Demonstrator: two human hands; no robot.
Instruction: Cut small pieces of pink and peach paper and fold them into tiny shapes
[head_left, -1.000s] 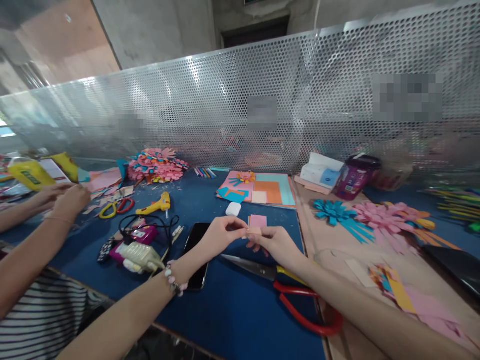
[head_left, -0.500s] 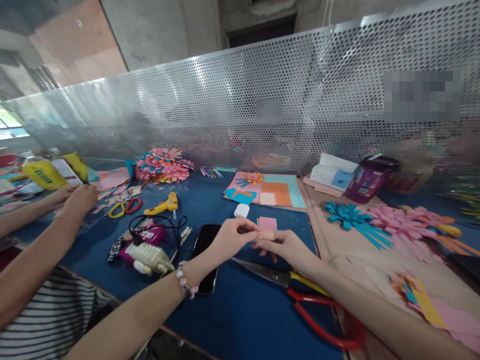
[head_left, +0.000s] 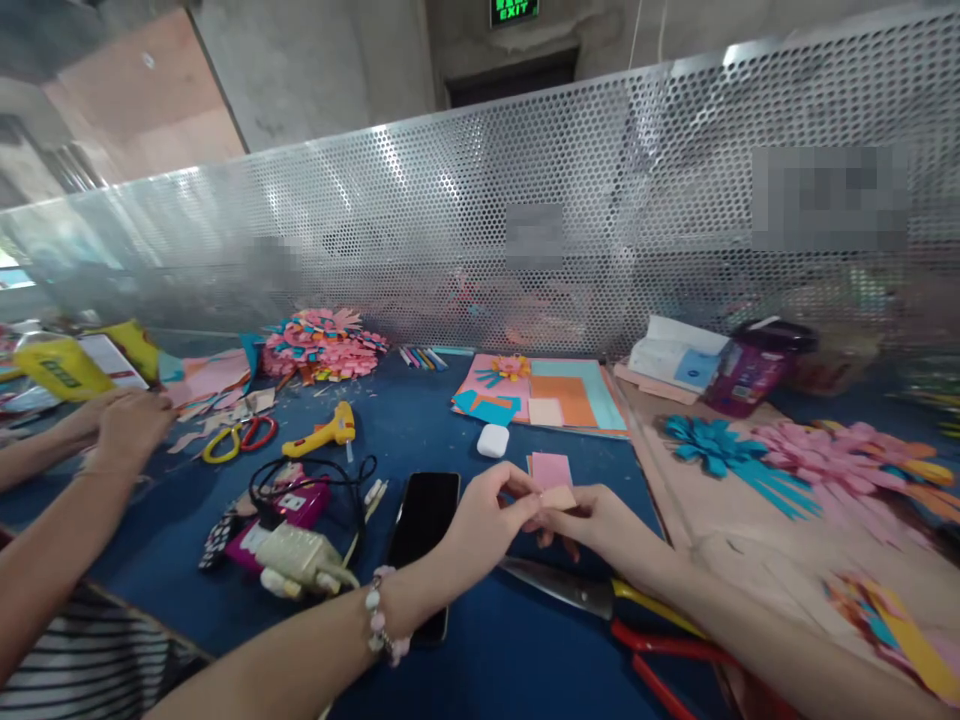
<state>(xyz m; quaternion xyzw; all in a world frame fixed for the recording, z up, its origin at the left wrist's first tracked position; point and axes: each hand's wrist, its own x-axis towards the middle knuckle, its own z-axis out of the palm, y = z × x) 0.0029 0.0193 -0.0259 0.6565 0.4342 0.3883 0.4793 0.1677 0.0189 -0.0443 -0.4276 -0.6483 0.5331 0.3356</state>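
Note:
Between my two hands is a small peach paper piece (head_left: 558, 498), pinched at its edges. My left hand (head_left: 491, 510), with a beaded bracelet at the wrist, grips its left end between thumb and fingers. On the right side my right hand (head_left: 596, 520) pinches the same piece, its lower fingers curled beneath. Just behind the hands lies a small stack of pink paper squares (head_left: 551, 470). Large scissors (head_left: 562, 588) with red and yellow handles lie under my right forearm, partly hidden. A black phone (head_left: 427, 510) is partly covered by my left wrist.
A white case (head_left: 493, 440) and coloured paper sheets (head_left: 589, 400) lie behind. Left are a yellow glue gun (head_left: 322, 432), small scissors (head_left: 240, 438), a power strip with cables (head_left: 292, 520) and a co-worker's hands (head_left: 127, 430). Paper flowers (head_left: 705, 445) lie right, before a perforated metal screen (head_left: 450, 220).
The view has shifted, so most things sit lower in the picture. My hands keep holding the peach paper, which is now slightly tilted.

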